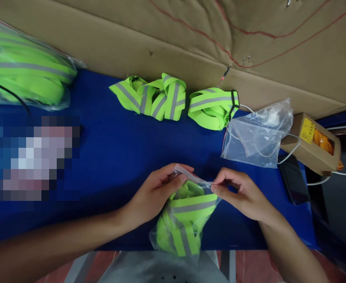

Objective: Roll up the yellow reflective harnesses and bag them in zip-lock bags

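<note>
A clear plastic bag [181, 228] holds a folded neon-green strap with a grey reflective stripe [190, 206] and hangs over the near edge of the blue table [114, 157]. My left hand [155, 192] pinches the left end of the bag's top strip. The right end of that strip is pinched by my right hand [243, 192]. Both hands are closed on the bag's mouth, about level with each other.
Two more folded neon-green straps [153, 96] [212, 106] lie at the table's far edge against brown cardboard. A large bag of straps [25, 74] sits far left. A pile of clear bags [258, 133], a small carton [314, 143], a phone [293, 179] and white cable lie at right.
</note>
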A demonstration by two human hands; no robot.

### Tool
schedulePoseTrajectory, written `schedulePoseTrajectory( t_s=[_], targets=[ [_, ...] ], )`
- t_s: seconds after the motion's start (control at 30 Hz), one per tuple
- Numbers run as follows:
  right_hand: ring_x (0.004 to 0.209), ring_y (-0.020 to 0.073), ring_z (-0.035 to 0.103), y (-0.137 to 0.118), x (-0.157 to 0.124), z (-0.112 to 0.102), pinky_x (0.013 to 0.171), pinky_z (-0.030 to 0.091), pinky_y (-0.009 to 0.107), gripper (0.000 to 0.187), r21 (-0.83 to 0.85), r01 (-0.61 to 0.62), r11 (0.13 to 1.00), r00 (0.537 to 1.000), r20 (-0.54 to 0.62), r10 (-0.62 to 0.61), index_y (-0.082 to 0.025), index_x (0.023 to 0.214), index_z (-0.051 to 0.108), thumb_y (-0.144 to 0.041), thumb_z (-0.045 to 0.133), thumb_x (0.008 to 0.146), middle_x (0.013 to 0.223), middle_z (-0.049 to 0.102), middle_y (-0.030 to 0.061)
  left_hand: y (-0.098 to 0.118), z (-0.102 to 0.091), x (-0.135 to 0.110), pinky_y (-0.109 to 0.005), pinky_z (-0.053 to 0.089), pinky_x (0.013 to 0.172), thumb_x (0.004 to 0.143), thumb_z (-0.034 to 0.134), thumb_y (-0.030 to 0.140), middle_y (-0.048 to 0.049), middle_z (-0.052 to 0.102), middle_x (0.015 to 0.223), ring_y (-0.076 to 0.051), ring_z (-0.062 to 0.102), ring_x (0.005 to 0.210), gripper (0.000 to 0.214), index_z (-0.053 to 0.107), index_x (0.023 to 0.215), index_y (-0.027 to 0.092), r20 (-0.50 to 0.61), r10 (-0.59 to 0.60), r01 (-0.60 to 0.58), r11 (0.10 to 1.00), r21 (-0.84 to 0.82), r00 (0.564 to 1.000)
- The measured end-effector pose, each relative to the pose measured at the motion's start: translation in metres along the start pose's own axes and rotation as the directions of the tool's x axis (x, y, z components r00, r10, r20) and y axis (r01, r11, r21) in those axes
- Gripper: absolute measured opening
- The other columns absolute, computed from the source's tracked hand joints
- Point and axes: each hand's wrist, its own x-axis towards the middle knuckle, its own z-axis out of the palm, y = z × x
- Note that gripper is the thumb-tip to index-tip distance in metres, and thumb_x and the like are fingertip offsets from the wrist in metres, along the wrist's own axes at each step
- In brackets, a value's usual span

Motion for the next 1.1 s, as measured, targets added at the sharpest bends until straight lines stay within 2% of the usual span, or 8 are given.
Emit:
schedulePoseTrajectory(
  t_s=[0.13,0.23,0.37,0.53,0.67,0.87,1.1],
  targets=[
    [0.071,0.0112,0.054,-0.002,0.001,0.004,0.065,0.043,0.024,0.019,-0.028,0.054,0.998,0.998,0.047,-0.052,-0.019,0.089,0.065,-0.036,0.066,0.098,0.078,0.061,-0.0017,0.002,0.0,0.0,-0.023,0.054,0.074,0.096,0.067,0.041,-0.0034,0.079,0.093,-0.015,0.071,0.08,0.026,0.077,0.104,0.019,0.05,-0.008,0.009,0.999,-0.033,0.999],
    [0.071,0.011,0.053,-0.003,0.003,0.008,0.066,0.043,0.024,0.013,-0.015,0.053,0.999,0.998,0.039,-0.052,-0.02,0.091,0.064,-0.031,0.066,0.097,0.078,0.06,-0.0023,0.002,0.001,0.001,-0.023,0.055,0.074,0.098,0.064,0.041,-0.0031,0.08,0.093,-0.015,0.072,0.081,0.026,0.078,0.099,0.019,0.075,0.019,-0.017,0.999,-0.031,0.997],
    [0.068,0.0099,0.051,-0.002,0.004,0.014,0.063,0.042,0.023,0.009,-0.028,0.048,0.998,0.999,0.001,-0.048,-0.02,0.084,0.062,-0.023,0.064,0.093,0.075,0.058,-0.0034,0.0,0.001,0.001,-0.021,0.055,0.079,0.101,0.059,0.035,-0.0011,0.08,0.095,-0.013,0.072,0.086,0.024,0.078,0.101,0.021,0.078,0.093,-0.095,0.995,0.024,0.993],
    [0.069,0.0098,0.052,-0.003,0.005,0.018,0.064,0.041,0.023,0.006,-0.058,0.089,0.994,0.996,0.012,-0.088,-0.019,0.087,0.063,-0.021,0.061,0.092,0.077,0.06,-0.0034,0.0,0.002,-0.001,-0.02,0.054,0.077,0.103,0.056,0.032,0.0005,0.08,0.095,-0.012,0.072,0.085,0.024,0.078,0.104,0.022,0.081,0.109,-0.117,0.988,0.097,0.991],
    [0.064,0.0086,0.048,-0.004,0.006,0.022,0.06,0.038,0.022,0.009,-0.059,0.111,0.992,0.993,-0.02,-0.113,-0.02,0.081,0.06,-0.016,0.06,0.089,0.071,0.055,-0.0052,0.002,0.003,-0.003,-0.021,0.054,0.078,0.102,0.055,0.031,-0.0002,0.08,0.096,-0.013,0.072,0.087,0.025,0.078,0.104,0.021,0.084,0.132,-0.146,0.972,0.187,0.988],
    [0.065,0.0084,0.049,-0.004,0.003,0.025,0.061,0.038,0.022,0.008,-0.056,0.127,0.99,0.992,0.007,-0.127,-0.02,0.084,0.059,-0.013,0.06,0.087,0.074,0.056,-0.0054,-0.005,0.002,-0.005,-0.021,0.052,0.074,0.104,0.053,0.035,-0.0006,0.08,0.097,-0.013,0.071,0.084,0.029,0.077,0.115,0.023,0.117,0.113,-0.14,0.959,0.248,0.987],
    [0.064,0.0082,0.047,-0.002,0.003,0.028,0.059,0.037,0.022,0.009,-0.046,0.125,0.991,0.992,0.015,-0.125,-0.021,0.084,0.058,-0.014,0.062,0.089,0.072,0.053,-0.0062,-0.011,0.003,-0.007,-0.027,0.056,0.086,0.106,0.049,0.037,-0.0044,0.08,0.111,-0.018,0.073,0.098,0.038,0.071,0.133,0.023,0.228,0.097,-0.141,0.973,0.185,0.969]
  ],
)
